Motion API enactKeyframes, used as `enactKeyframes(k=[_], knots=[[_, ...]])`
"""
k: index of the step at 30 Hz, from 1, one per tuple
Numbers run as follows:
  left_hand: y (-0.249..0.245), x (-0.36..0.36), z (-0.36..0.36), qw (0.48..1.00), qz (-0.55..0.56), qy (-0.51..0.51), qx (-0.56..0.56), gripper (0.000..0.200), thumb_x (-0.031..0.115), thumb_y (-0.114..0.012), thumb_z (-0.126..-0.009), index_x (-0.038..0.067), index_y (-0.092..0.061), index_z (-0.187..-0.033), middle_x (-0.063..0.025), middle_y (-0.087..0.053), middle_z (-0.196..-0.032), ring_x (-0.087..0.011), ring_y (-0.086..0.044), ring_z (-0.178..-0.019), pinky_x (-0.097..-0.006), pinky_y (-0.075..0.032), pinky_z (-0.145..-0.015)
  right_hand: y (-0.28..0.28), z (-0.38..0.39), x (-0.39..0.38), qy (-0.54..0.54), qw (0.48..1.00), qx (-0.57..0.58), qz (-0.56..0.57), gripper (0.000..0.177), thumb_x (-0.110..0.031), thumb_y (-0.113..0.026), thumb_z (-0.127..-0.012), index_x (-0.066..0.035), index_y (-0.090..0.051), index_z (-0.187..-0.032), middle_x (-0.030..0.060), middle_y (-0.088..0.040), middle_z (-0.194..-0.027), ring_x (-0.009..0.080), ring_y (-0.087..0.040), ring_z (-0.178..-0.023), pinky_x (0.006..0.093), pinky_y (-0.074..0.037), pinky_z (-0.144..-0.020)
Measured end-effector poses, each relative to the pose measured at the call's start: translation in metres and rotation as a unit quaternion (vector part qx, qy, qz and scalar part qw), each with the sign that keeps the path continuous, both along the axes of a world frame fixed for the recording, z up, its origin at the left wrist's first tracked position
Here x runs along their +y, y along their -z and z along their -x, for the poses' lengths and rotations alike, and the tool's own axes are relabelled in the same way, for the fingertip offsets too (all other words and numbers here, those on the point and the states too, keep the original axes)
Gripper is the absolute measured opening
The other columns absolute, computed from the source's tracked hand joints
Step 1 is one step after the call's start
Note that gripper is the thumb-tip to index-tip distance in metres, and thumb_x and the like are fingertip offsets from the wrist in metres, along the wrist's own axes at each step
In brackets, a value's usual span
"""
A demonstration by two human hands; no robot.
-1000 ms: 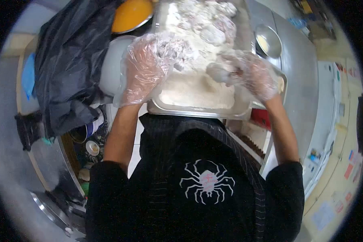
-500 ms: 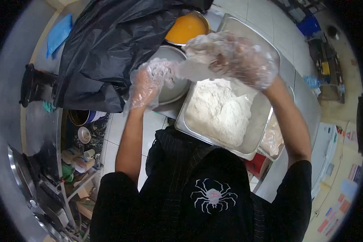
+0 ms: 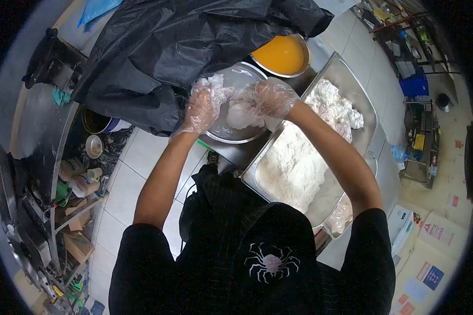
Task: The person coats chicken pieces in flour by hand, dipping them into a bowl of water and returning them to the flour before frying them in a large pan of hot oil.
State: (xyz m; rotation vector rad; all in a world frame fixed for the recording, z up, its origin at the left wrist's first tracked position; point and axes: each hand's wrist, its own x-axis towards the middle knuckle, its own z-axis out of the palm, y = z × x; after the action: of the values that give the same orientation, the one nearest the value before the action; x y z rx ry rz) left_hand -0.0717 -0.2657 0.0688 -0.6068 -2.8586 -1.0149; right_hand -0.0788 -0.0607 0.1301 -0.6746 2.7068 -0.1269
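My left hand, in a clear plastic glove, is closed at the left rim of a metal bowl holding cloudy liquid. White, crumbly coating shows at its fingertips; whether a piece lies under it I cannot make out. My gloved right hand reaches over the bowl's right side, fingers curled around something pale that I cannot make out. Right of the bowl, a steel tray holds a heap of white flour. Lumpy flour-coated pieces sit at its far end, partly behind my right forearm.
Behind the bowl stands a pot of orange liquid. A black plastic sheet covers things at the left and overhangs the bowl. A plastic bag lies beside the tray. Low at the left are boxes and a bucket.
My right hand has moved left and down from over the tray to over the bowl. The view has shifted, and coated pieces now show at the tray's far end.
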Motion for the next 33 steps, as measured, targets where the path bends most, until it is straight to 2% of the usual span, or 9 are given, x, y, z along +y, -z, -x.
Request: enactKeyframes(k=[2,7,10,13,17,19,22,28,33], knots=[[0.005,0.001,0.001,0.999,0.013,-0.001,0.035,0.036,0.016,-0.051,-0.077,-0.001,-0.048,-0.109,-0.0219,-0.047,-0.112,-0.0355,-0.044,-0.105,-0.04,-0.036,-0.09,0.016,0.005,0.0,0.028,1.0,0.012,0.008,0.032,-0.029,-0.06,-0.073,0.0,-0.057,-0.085,0.0181,-0.057,-0.082,0.031,-0.056,-0.075,0.0392,-0.045,-0.069],[0.053,-0.003,0.004,0.93,0.282,0.058,0.23,0.037,0.015,-0.047,-0.078,-0.002,-0.047,-0.111,-0.0254,-0.038,-0.119,-0.0387,-0.037,-0.111,-0.0417,-0.032,-0.095,0.022,0.016,-0.009,-0.019,0.999,-0.026,-0.022,0.031,-0.029,-0.054,-0.076,0.001,-0.055,-0.087,0.0196,-0.057,-0.088,0.0317,-0.057,-0.079,0.0392,-0.045,-0.071],[0.042,-0.004,0.002,0.969,0.199,0.029,0.141,0.035,0.014,-0.046,-0.077,0.0,-0.048,-0.109,-0.0231,-0.042,-0.117,-0.0355,-0.04,-0.11,-0.0396,-0.033,-0.094,0.102,0.025,0.011,-0.078,0.993,0.088,0.001,0.029,-0.025,-0.05,-0.078,0.001,-0.054,-0.089,0.0199,-0.057,-0.089,0.0318,-0.057,-0.081,0.0385,-0.045,-0.073],[0.072,-0.001,0.01,0.99,0.099,-0.032,0.094,0.032,0.013,-0.046,-0.077,0.0,-0.052,-0.105,-0.0199,-0.047,-0.113,-0.0334,-0.044,-0.106,-0.0377,-0.035,-0.093,0.066,0.023,-0.006,-0.065,0.995,0.045,-0.06,0.027,-0.022,-0.045,-0.08,0.001,-0.053,-0.093,0.0196,-0.057,-0.091,0.0311,-0.057,-0.083,0.0379,-0.046,-0.075],[0.062,0.003,0.01,0.992,0.101,-0.052,0.058,0.028,0.012,-0.045,-0.077,0.0,-0.055,-0.101,-0.0175,-0.052,-0.107,-0.032,-0.047,-0.102,-0.037,-0.034,-0.094,0.091,0.025,0.001,-0.09,0.991,0.075,-0.068,0.028,-0.02,-0.042,-0.082,0.001,-0.052,-0.098,0.0205,-0.057,-0.093,0.0302,-0.058,-0.087,0.0379,-0.046,-0.077],[0.051,0.003,0.008,0.973,0.179,0.019,0.142,0.025,0.013,-0.044,-0.078,0.001,-0.057,-0.096,-0.0177,-0.054,-0.102,-0.0326,-0.048,-0.1,-0.0383,-0.034,-0.093,0.09,0.019,0.002,-0.139,0.978,0.14,-0.069,0.029,-0.019,-0.041,-0.082,0.002,-0.052,-0.099,0.0213,-0.057,-0.095,0.0292,-0.057,-0.089,0.038,-0.046,-0.078],[0.033,0.003,0.006,0.954,0.249,0.066,0.151,0.025,0.013,-0.043,-0.079,0.001,-0.057,-0.096,-0.0178,-0.055,-0.098,-0.0335,-0.049,-0.099,-0.0397,-0.033,-0.093,0.071,0.017,-0.008,-0.113,0.988,0.055,-0.092,0.03,-0.017,-0.041,-0.081,0.003,-0.051,-0.101,0.0219,-0.057,-0.096,0.0291,-0.058,-0.089,0.0386,-0.046,-0.078],[0.025,0.006,0.002,0.973,0.168,0.046,0.15,0.024,0.017,-0.044,-0.08,0.006,-0.057,-0.098,-0.0159,-0.056,-0.095,-0.0337,-0.049,-0.096,-0.0409,-0.035,-0.09,0.077,0.008,-0.015,-0.143,0.965,0.179,-0.127,0.017,-0.012,-0.046,-0.077,-0.006,-0.057,-0.088,0.0142,-0.06,-0.088,0.026,-0.059,-0.083,0.0376,-0.047,-0.071],[0.038,0.005,0.006,0.974,0.148,0.046,0.167,0.019,0.018,-0.05,-0.078,0.009,-0.058,-0.093,-0.0156,-0.057,-0.087,-0.0331,-0.052,-0.088,-0.0404,-0.041,-0.079,0.051,0.015,-0.013,-0.097,0.982,0.093,-0.129,0.023,-0.014,-0.045,-0.078,-0.005,-0.054,-0.097,0.015,-0.06,-0.092,0.0257,-0.059,-0.084,0.0359,-0.047,-0.072]])
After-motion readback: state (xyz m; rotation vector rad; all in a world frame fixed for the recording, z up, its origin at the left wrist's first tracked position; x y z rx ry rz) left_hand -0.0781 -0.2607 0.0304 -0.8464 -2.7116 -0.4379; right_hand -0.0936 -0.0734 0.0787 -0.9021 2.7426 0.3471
